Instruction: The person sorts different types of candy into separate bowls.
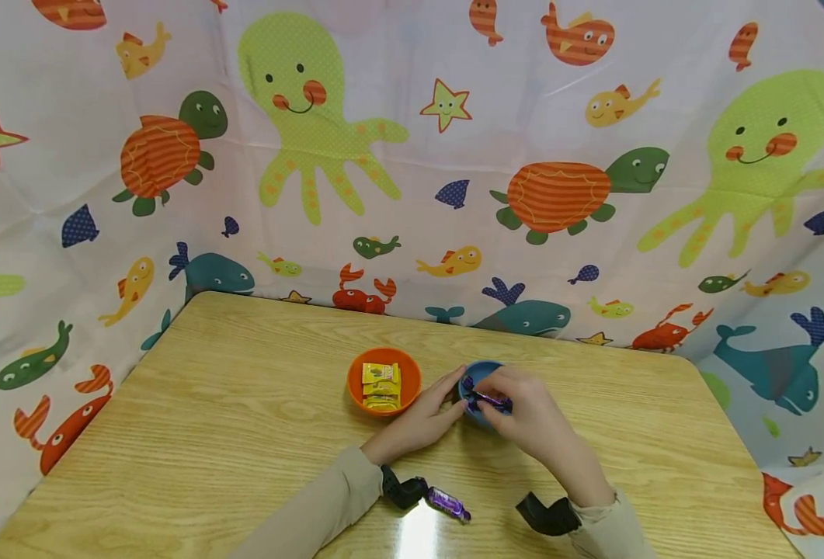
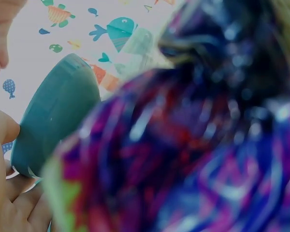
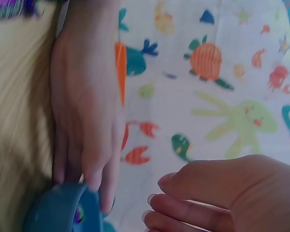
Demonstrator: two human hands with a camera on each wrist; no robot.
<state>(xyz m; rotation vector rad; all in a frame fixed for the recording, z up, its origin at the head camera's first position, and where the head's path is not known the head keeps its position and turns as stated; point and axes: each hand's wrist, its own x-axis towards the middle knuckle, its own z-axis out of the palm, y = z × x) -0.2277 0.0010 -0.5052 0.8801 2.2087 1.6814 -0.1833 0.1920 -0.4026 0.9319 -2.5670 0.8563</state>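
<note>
My left hand (image 1: pixel 422 415) holds the left side of a small blue bowl (image 1: pixel 480 369), its thumb and fingers spread around the wall. In the left wrist view, the thumb meets the side of this bowl (image 2: pixel 63 106). Purple wrapped candies (image 1: pixel 471 394) lie inside it. Over the bowl's right side is my right hand (image 1: pixel 526 407), fingers bent loosely. The right wrist view shows nothing between that right hand's (image 3: pixel 222 193) thumb and fingertips. Another purple wrapped candy (image 1: pixel 446 503) lies on the table near the left wrist; close up, a shiny wrapper (image 2: pixel 183 145) fills much of the left wrist view, blurred.
An orange bowl (image 1: pixel 356 388) with several yellow packets (image 1: pixel 381 384) stands just left of the blue bowl. Everything rests on a light wooden table (image 1: pixel 258 373). A cloth printed with sea animals (image 1: pixel 412 171) hangs behind it and at both sides.
</note>
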